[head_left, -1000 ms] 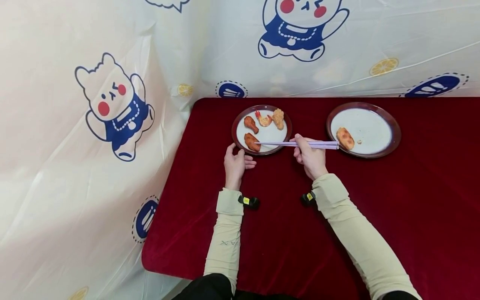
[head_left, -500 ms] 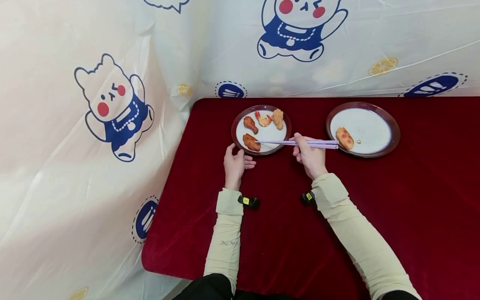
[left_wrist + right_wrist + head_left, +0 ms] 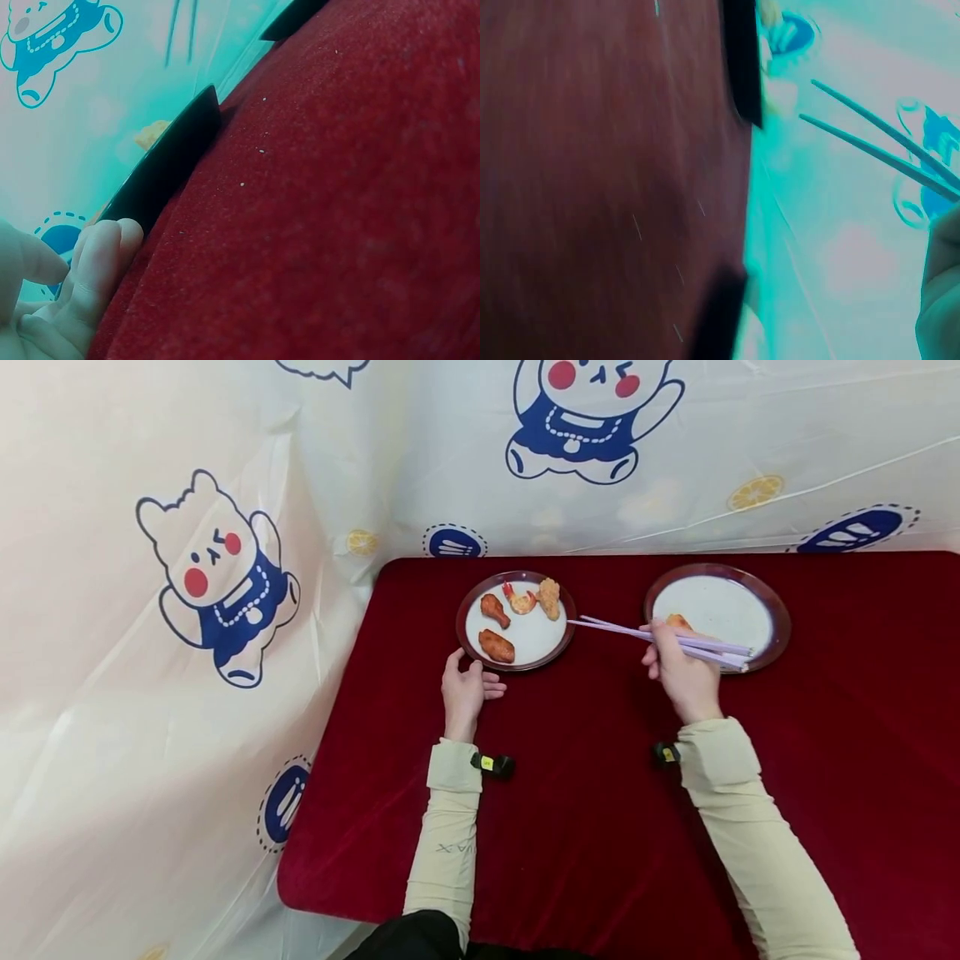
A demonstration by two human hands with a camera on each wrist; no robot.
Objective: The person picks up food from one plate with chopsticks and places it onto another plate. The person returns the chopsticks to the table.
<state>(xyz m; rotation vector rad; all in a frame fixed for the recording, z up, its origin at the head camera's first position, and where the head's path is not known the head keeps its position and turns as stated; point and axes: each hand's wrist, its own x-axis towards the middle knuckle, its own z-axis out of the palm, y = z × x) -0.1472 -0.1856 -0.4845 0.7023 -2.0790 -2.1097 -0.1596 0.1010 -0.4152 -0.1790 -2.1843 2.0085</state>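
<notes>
My right hand (image 3: pixel 682 678) grips a pair of lilac chopsticks (image 3: pixel 618 627), whose slightly parted tips point left with nothing between them. Those tips are near the right rim of the left plate (image 3: pixel 523 667). On that plate lie a chicken wing (image 3: pixel 496 647), a drumstick (image 3: pixel 495 610), a shrimp (image 3: pixel 521 600) and a crumb-coated fried piece (image 3: pixel 549 598). My left hand (image 3: pixel 462 695) rests at the plate's near-left edge, fingers against its outer side (image 3: pixel 161 187). A golden-brown piece (image 3: pixel 678 621) on the right plate (image 3: pixel 782 625) is mostly hidden by my right hand and the chopsticks.
Dark red cloth (image 3: pixel 570 827) covers the table. A pale curtain (image 3: pixel 450 452) with cartoon prints hangs behind it and along the left side. Both plates stand near the far edge, with a strip of cloth between them.
My right hand has moved right with the chopsticks; their tips have left the chicken wing and now stand apart. The wing stays on the plate. My left hand keeps its place.
</notes>
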